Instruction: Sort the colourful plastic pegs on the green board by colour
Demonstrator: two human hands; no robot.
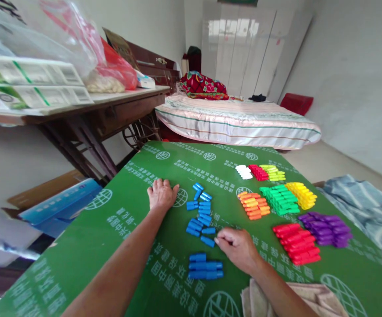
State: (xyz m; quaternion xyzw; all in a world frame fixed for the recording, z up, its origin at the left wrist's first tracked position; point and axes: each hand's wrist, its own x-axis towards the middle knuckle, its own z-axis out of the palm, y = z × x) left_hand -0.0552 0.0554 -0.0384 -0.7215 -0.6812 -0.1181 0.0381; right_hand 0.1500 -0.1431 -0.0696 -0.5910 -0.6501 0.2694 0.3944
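Observation:
My left hand (pixel 162 193) lies flat on the green table (pixel 134 193), palm down with fingers stretched out and nothing in it. To its right is a loose scatter of short blue plastic pieces (pixel 195 225), shaped like small tubes or pen caps. My right hand (pixel 239 247) is curled, with thumb and forefinger pinched at the end of the nearest blue plastic piece (pixel 207 241). Below the scatter, several blue pieces (pixel 206 270) lie side by side in neat rows. How firmly the right fingertips grip the piece is hard to make out.
Sorted piles stand at the right: red (pixel 296 243), purple (pixel 325 229), orange (pixel 253 205), green (pixel 279 199), yellow (pixel 301 195), white (pixel 244 171). A beige cloth (pixel 313 297) lies under my right forearm. A wooden desk (pixel 118 110) and a bed (pixel 237 121) stand beyond.

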